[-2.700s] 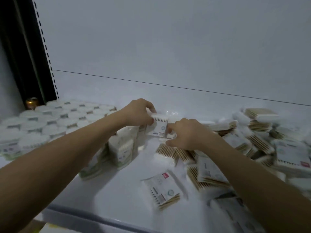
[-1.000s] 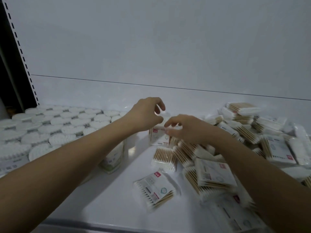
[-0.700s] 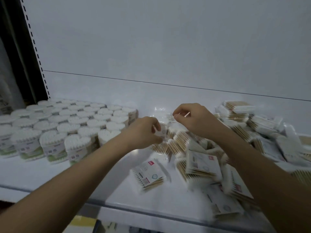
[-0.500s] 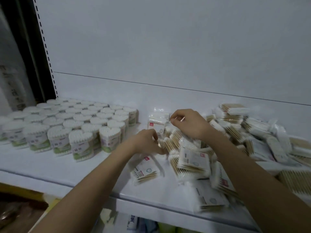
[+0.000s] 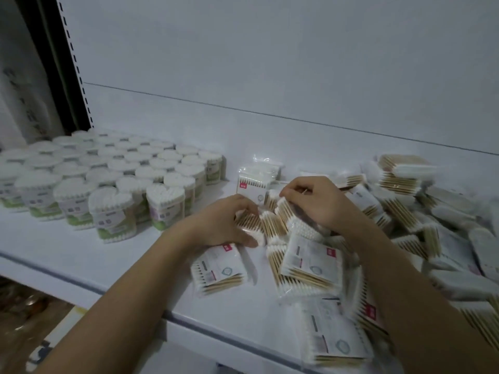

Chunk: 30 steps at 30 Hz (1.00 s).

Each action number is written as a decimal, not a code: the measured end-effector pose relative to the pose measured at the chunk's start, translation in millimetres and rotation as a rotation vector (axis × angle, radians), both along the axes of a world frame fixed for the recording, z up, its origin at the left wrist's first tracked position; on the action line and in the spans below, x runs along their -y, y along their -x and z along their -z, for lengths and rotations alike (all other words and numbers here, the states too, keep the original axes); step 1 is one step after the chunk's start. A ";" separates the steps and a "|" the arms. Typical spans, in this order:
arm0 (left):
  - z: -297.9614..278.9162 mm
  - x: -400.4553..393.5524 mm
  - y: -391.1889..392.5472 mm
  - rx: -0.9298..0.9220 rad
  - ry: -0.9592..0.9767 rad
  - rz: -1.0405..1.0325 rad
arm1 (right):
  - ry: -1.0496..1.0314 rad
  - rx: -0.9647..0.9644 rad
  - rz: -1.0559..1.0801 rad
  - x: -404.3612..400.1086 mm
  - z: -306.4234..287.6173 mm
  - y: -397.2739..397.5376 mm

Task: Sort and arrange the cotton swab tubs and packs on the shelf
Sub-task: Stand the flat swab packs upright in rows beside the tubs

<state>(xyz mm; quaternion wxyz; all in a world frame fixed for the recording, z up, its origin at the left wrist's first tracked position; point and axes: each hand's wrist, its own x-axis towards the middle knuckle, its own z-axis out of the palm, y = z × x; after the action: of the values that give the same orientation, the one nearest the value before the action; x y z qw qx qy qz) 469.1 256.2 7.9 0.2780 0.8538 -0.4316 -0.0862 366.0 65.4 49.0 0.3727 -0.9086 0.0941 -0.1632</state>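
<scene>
While my left hand (image 5: 226, 222) curls its fingers round a pack of wooden-stemmed swabs (image 5: 249, 224), my right hand (image 5: 314, 202) pinches the neighbouring pack (image 5: 294, 215) at the edge of the loose heap (image 5: 405, 211) on the white shelf (image 5: 108, 260). To do this well, I judge I should lift one pack at a time and stand it beside the upright pack (image 5: 255, 184). The heart-shaped tubs (image 5: 113, 182) stand in rows at left. Red label tags show; their writing is too blurred to read.

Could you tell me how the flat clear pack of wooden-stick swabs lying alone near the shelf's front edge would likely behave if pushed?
The flat clear pack of wooden-stick swabs lies flat, so it would probably slide rather than roll or tip. Its thin glossy wrap looks slippery and soft, though the sticks inside likely keep it fairly stiff.
</scene>
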 end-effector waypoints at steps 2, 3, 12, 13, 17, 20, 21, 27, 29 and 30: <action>2.0 -1.3 -3.4 0.004 0.022 0.003 | 0.000 0.005 -0.022 0.5 0.1 -0.2; 2.4 -2.1 -4.3 -0.002 0.045 -0.002 | 0.001 0.012 -0.032 1.4 0.1 -0.6; -1.5 -6.4 -12.3 0.142 0.410 -0.207 | 0.069 0.042 -0.046 7.4 5.7 -7.2; -2.0 -5.5 -11.3 0.124 0.437 -0.216 | 0.081 0.044 -0.046 7.4 5.7 -7.0; -0.9 -3.0 -12.7 0.077 0.488 -0.266 | 0.103 0.039 -0.055 5.6 4.8 -5.2; -6.5 -3.9 -7.7 0.004 0.600 -0.281 | 0.099 0.040 -0.042 5.5 6.9 -6.5; -9.9 -4.4 -4.1 -0.103 0.687 -0.257 | 0.079 0.070 -0.035 4.9 7.7 -6.3; -21.8 -1.5 11.7 -0.871 1.026 -0.042 | -0.028 0.397 -0.028 -7.8 -4.0 -0.3; -20.9 -0.3 14.4 -0.866 0.972 -0.007 | -0.146 0.340 -0.091 -13.9 -5.5 0.5; -20.1 0.2 15.3 -0.827 0.932 0.003 | -0.219 0.309 -0.122 -16.2 -5.5 1.2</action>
<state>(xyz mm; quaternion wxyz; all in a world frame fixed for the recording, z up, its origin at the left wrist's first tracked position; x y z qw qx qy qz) 453.8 256.0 28.0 0.7655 0.5382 -0.2816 -0.2124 364.9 81.6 54.4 0.4887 -0.8306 -0.0024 -0.2668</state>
